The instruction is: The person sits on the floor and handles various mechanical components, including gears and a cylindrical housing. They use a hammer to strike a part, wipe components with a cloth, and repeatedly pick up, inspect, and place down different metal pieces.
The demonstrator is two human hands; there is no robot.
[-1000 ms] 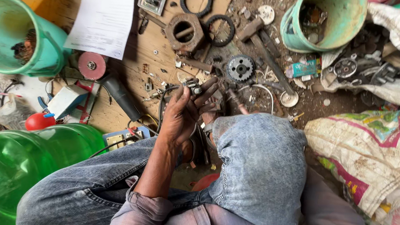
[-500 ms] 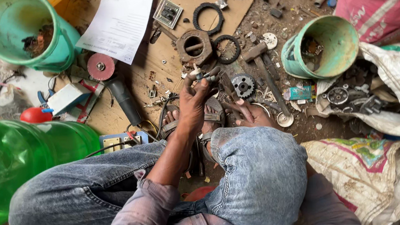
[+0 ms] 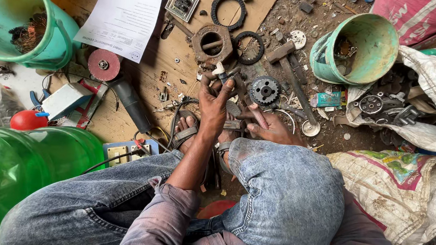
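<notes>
1. The left hand [image 3: 213, 100] pinches a small metal part [image 3: 222, 74] with a pale tip, just above the sandalled feet.
2. The right hand [image 3: 272, 129] closes around a thin dark tool [image 3: 245, 100] — near the toothed gear [image 3: 264, 90].
3. A hammer [image 3: 290, 66] lies beside the gear.

In my left hand [image 3: 214, 99] I pinch a small metal part [image 3: 221, 73] with a pale, whitish end, raised just over the toothed grey gear [image 3: 264, 90]. My right hand [image 3: 274, 129] grips a slim dark rod [image 3: 246, 99], tilted up towards that part.
</notes>
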